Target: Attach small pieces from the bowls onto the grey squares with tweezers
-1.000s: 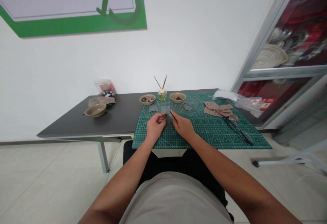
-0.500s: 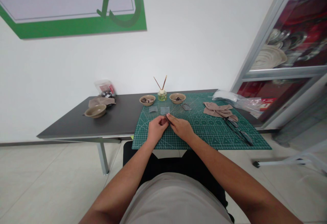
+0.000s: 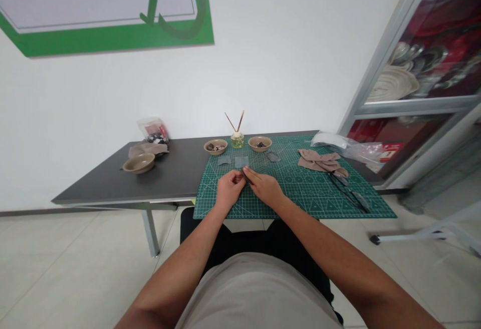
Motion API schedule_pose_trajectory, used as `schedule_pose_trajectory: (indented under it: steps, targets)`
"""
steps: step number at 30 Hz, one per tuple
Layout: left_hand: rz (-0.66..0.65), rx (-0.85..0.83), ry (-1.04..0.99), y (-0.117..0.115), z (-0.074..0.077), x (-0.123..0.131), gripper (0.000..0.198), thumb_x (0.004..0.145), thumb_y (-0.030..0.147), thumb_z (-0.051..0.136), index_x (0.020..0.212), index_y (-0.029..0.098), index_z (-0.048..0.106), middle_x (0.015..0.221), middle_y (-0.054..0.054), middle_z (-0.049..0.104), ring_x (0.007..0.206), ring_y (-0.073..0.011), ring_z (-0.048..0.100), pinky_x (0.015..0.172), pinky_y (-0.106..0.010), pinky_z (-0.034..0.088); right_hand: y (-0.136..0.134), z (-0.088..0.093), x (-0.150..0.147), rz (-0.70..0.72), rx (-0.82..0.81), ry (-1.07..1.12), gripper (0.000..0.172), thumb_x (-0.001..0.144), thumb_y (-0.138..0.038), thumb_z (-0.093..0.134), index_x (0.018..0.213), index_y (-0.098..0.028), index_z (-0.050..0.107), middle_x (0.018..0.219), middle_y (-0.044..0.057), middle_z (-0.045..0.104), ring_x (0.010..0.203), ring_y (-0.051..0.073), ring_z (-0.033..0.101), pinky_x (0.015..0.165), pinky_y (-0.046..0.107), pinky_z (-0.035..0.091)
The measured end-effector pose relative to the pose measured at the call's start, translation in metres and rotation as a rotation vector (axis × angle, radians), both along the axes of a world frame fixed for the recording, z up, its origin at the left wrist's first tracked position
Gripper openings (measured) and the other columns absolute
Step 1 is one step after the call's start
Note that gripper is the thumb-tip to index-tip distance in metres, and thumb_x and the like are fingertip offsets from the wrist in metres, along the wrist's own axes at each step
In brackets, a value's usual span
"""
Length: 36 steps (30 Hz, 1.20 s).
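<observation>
Dark piece (image 3: 246, 177), pinched by left fingers (image 3: 236, 174) and right fingers (image 3: 254, 175), has bare mat (image 3: 300, 194) rightward.

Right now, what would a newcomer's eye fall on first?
The green-bordered sign on the wall, upper left, stands out most. Below, the left hand and right hand meet over a green gridded mat, fingers on a small dark piece. Beyond them, a jar with two sticks stands between two bowls.

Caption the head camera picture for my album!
Left grip and right grip hold a small dark piece over a green cutting mat.
</observation>
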<state>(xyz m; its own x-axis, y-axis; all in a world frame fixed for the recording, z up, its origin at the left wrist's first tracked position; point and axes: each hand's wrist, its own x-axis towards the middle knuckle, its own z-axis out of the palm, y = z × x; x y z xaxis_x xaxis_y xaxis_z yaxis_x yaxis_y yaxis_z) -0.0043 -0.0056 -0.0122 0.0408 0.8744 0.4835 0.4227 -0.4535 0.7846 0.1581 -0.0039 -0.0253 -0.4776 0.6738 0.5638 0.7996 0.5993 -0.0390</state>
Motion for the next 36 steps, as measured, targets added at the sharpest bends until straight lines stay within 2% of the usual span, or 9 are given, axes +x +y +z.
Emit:
schedule_pose_trajectory:
  steps: [6,11,16,21,25,31,36]
  targets:
    - [-0.025,-0.027,-0.091,-0.001,-0.002,0.000,0.012,0.078,0.028,0.063,0.084,0.019,0.068,0.073,0.000,0.069,0.065,-0.0125,0.062,0.064,-0.024,0.048,-0.001,0.001,0.000,-0.088,-0.043,0.031,0.044,0.093,-0.018,0.046,0.136,-0.013,0.049,0.123,0.012,0.065,0.095,0.020,0.069,0.080,0.029,0.055]
    - [-0.008,-0.007,0.006,0.000,-0.001,0.001,0.003,0.076,0.022,0.062,0.076,0.019,0.063,0.065,0.003,0.063,0.061,-0.0110,0.059,0.062,-0.023,0.046,0.000,0.000,-0.001,-0.030,-0.028,0.002,0.045,0.093,-0.019,0.045,0.138,-0.013,0.046,0.127,0.013,0.063,0.098,0.020,0.068,0.083,0.029,0.053]
    - [-0.064,-0.032,-0.113,0.001,-0.004,0.000,0.011,0.079,0.029,0.062,0.078,0.018,0.062,0.068,0.002,0.064,0.064,-0.0118,0.060,0.063,-0.023,0.047,0.000,0.000,0.000,-0.083,-0.061,0.022,0.045,0.095,-0.020,0.042,0.139,-0.013,0.045,0.115,0.013,0.069,0.091,0.018,0.069,0.079,0.027,0.052]
    - [-0.089,-0.035,-0.090,0.002,-0.005,0.000,0.007,0.077,0.024,0.061,0.074,0.018,0.058,0.065,0.004,0.060,0.061,-0.0104,0.056,0.061,-0.022,0.044,-0.001,0.001,0.000,-0.033,-0.054,0.026,0.047,0.093,-0.018,0.043,0.140,-0.014,0.045,0.116,0.013,0.069,0.092,0.019,0.069,0.080,0.028,0.052]
    - [-0.118,-0.030,-0.137,0.002,-0.006,0.000,0.008,0.079,0.026,0.060,0.079,0.019,0.058,0.071,0.002,0.062,0.065,-0.0111,0.058,0.064,-0.023,0.045,0.000,0.000,0.000,-0.061,-0.053,0.048,0.046,0.093,-0.019,0.043,0.139,-0.014,0.046,0.110,0.012,0.071,0.087,0.020,0.070,0.076,0.029,0.053]
    - [-0.099,0.000,-0.062,-0.001,-0.001,0.000,0.007,0.079,0.021,0.058,0.073,0.018,0.056,0.066,0.004,0.058,0.062,-0.0101,0.054,0.062,-0.022,0.043,-0.001,-0.003,0.000,-0.015,0.005,0.051,0.047,0.091,-0.016,0.044,0.138,-0.014,0.047,0.117,0.012,0.068,0.092,0.019,0.069,0.079,0.029,0.054]
    - [-0.108,-0.022,-0.141,-0.003,0.006,0.000,0.007,0.079,0.021,0.058,0.074,0.018,0.061,0.067,0.002,0.063,0.063,-0.0114,0.058,0.063,-0.023,0.044,-0.002,-0.001,0.000,-0.036,-0.017,0.048,0.049,0.090,-0.016,0.047,0.139,-0.018,0.045,0.121,0.010,0.067,0.093,0.018,0.069,0.079,0.027,0.054]
